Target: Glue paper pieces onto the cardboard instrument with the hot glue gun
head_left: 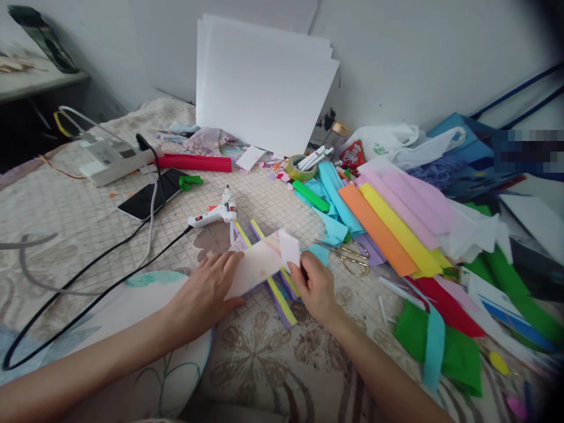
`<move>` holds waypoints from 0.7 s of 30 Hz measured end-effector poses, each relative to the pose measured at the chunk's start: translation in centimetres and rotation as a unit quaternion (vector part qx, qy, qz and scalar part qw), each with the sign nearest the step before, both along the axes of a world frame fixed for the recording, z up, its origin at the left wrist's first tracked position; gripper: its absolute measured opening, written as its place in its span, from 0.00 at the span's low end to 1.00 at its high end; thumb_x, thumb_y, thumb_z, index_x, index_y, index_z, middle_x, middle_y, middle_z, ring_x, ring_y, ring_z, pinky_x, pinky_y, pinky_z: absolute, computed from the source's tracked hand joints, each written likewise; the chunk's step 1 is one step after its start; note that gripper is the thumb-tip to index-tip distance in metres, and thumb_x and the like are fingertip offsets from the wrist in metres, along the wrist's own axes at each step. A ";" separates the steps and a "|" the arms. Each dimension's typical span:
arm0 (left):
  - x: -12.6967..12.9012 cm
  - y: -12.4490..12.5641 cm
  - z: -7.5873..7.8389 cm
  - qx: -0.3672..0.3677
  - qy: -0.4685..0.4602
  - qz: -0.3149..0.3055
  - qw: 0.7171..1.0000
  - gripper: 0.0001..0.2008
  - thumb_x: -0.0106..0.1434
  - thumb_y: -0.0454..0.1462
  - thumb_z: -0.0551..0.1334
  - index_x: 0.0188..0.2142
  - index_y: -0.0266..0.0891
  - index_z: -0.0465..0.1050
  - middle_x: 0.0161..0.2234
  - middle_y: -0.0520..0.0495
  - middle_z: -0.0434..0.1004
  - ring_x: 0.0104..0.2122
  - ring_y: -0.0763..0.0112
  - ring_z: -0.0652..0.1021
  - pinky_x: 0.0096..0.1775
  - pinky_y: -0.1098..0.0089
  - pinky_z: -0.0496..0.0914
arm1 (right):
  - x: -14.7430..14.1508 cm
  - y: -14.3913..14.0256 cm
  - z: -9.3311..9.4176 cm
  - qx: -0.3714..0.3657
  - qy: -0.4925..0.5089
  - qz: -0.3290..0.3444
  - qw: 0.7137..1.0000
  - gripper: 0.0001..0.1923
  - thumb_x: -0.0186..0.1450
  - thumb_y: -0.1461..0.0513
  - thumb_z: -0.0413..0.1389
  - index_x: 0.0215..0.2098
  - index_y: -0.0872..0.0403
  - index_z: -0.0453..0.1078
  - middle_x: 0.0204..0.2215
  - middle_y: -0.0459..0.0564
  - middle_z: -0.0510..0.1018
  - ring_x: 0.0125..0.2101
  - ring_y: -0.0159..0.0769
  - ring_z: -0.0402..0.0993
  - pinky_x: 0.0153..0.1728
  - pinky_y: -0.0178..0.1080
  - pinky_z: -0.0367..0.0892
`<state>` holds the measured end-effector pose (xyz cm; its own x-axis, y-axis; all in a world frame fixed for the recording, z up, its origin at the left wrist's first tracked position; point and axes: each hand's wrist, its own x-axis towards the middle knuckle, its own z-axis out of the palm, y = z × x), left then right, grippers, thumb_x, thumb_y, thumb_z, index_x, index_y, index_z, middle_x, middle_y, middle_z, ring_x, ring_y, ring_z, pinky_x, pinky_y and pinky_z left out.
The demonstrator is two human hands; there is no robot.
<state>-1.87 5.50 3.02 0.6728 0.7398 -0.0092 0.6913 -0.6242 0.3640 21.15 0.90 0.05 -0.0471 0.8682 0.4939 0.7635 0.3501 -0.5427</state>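
A pale strip of paper or card [258, 262] lies across two narrow yellow-and-purple strips [281, 299]. My left hand [215, 279] rests with its fingers stretched out over the strip's left end. At the other end, my right hand [314, 285] pinches a folded-up white flap [289, 248] between thumb and fingers. Just beyond the strips stands a white hot glue gun [215, 212], its black cord running to the left. Gold-handled scissors [355, 258] lie to the right of my right hand. Under my left forearm is a round white board with painted leaves [165, 364].
Crepe paper in orange [374, 229], yellow and pink fills the right side. A power strip [117, 164] and a phone [152, 195] lie at the left. White sheets [264, 82] lean on the wall. A tape roll [302, 169] holds white sticks.
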 end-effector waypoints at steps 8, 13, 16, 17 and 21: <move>0.2 0.0 0.2 -0.002 0.016 0.003 1.000 0.30 0.54 0.38 0.67 0.53 0.34 0.58 0.51 0.36 0.69 0.48 0.49 0.70 0.48 0.51 0.67 | 0.0 0.0 0.1 -0.001 0.004 0.003 1.000 0.13 0.67 0.65 0.48 0.26 0.50 0.52 0.22 0.41 0.62 0.23 0.30 0.59 0.24 0.35 0.52; 0.1 -0.1 0.1 0.000 0.007 0.002 1.000 0.29 0.54 0.38 0.66 0.53 0.37 0.58 0.50 0.37 0.69 0.47 0.50 0.71 0.47 0.51 0.67 | 0.0 0.1 0.1 0.002 0.005 0.002 1.000 0.13 0.67 0.65 0.48 0.25 0.50 0.52 0.22 0.41 0.61 0.23 0.30 0.58 0.24 0.35 0.52; 0.1 0.0 -0.1 0.001 0.001 0.000 1.000 0.30 0.54 0.38 0.67 0.53 0.35 0.58 0.51 0.36 0.69 0.48 0.49 0.70 0.47 0.50 0.67 | 0.0 0.1 0.1 0.002 0.006 0.001 1.000 0.13 0.67 0.65 0.48 0.25 0.50 0.52 0.22 0.41 0.61 0.23 0.30 0.58 0.24 0.35 0.51; 0.1 0.0 -0.1 0.000 0.000 0.000 1.000 0.30 0.54 0.38 0.67 0.53 0.35 0.58 0.51 0.36 0.69 0.48 0.49 0.70 0.47 0.50 0.67 | 0.0 0.1 0.2 0.002 0.005 0.001 1.000 0.13 0.67 0.65 0.48 0.26 0.50 0.52 0.22 0.41 0.61 0.23 0.30 0.58 0.23 0.35 0.51; 0.1 0.1 -0.2 -0.002 0.006 0.000 1.000 0.30 0.54 0.38 0.67 0.53 0.34 0.58 0.51 0.35 0.69 0.48 0.49 0.70 0.48 0.51 0.67 | 0.0 0.1 0.1 -0.001 0.007 0.002 1.000 0.13 0.67 0.65 0.49 0.26 0.50 0.52 0.22 0.41 0.61 0.23 0.30 0.58 0.24 0.35 0.51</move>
